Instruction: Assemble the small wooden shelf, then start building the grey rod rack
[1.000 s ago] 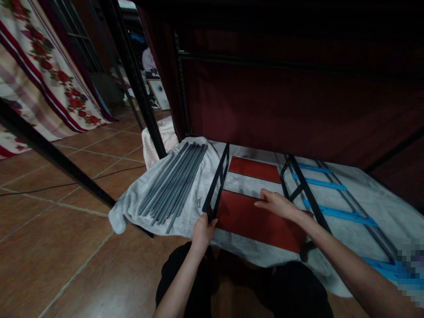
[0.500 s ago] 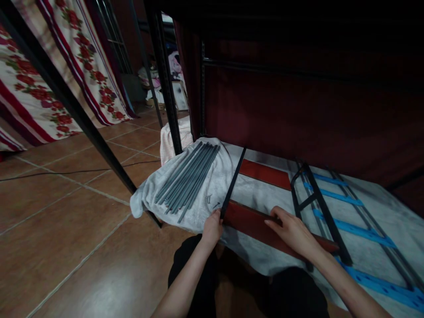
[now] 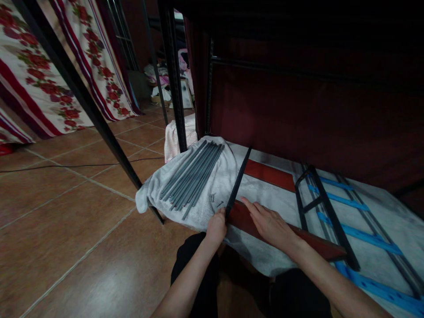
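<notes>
My left hand is closed around the near end of a black metal bar, where it meets a reddish-brown board. Over that near board lies my right hand, fingers stretched toward the bar and its palm side hidden; it holds nothing that I can see. A second reddish-brown board rests farther back, between the bar and a black metal frame piece. Two small screw-like bits lie on the grey cloth left of the bar.
Several grey tubes are bundled on the grey cloth at left. Blue slatted pieces with dark rods lie at right. Black posts rise at the left, and a dark red curtain hangs behind. A cable crosses the tiled floor.
My right hand has slid left along the near board toward the bar, its fingers straightening from a curl. My left hand stays at the bar's near end. The view has shifted slightly.
</notes>
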A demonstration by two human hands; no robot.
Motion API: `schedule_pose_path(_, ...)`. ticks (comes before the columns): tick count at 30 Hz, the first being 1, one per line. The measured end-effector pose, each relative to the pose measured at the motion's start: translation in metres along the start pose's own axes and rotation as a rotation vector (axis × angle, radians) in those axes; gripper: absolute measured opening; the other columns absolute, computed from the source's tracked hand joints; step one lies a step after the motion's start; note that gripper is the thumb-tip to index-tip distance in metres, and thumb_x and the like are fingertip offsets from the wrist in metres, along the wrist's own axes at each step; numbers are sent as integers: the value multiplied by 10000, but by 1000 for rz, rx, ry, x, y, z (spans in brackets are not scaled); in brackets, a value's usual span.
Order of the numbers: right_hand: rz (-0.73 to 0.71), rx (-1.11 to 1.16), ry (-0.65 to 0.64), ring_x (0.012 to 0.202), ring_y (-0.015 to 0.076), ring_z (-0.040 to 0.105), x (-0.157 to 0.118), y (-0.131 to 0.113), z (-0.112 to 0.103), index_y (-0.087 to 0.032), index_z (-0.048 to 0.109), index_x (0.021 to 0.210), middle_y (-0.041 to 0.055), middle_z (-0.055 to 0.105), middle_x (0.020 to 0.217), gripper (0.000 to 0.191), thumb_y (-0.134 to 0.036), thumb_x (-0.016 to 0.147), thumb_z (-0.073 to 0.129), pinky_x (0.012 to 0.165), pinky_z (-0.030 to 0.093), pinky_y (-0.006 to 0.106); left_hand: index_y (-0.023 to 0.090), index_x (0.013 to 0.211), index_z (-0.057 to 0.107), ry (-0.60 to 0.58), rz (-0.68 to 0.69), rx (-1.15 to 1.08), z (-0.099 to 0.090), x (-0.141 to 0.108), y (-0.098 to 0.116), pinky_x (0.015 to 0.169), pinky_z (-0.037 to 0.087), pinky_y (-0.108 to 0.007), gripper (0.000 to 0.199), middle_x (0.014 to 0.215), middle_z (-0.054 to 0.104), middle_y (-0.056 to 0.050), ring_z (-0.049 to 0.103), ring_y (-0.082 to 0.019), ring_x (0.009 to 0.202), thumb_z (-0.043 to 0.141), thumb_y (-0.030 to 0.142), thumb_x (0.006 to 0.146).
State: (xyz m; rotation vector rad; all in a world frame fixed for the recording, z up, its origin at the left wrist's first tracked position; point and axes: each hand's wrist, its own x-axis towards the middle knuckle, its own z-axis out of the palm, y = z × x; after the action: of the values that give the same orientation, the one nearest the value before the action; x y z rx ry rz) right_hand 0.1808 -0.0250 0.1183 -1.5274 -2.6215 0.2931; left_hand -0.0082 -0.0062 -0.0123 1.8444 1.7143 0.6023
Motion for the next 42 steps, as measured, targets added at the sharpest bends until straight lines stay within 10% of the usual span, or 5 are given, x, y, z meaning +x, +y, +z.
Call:
schedule_pose_path(23,-93,75,-250,1078,239,616,44,-20,-12,-295,210,1502,62,648,1214,687,-199,858,429,898,430,331,156,905,667,47,139,-307,-10,9,-21,843,468,-275,427,1006,663,-91,626,-186,936,416,-70,643)
schedule_pose_path(42,-5,122,-257,818,190,638,44,-14,-27,-338,269,1464,22,678,960,639,-224,862,454,707,390,251,138,680,675,12,-211,-500,-9,17,-30,613,449,-279,144,633,625,-60,612,-187,656,543,112,730)
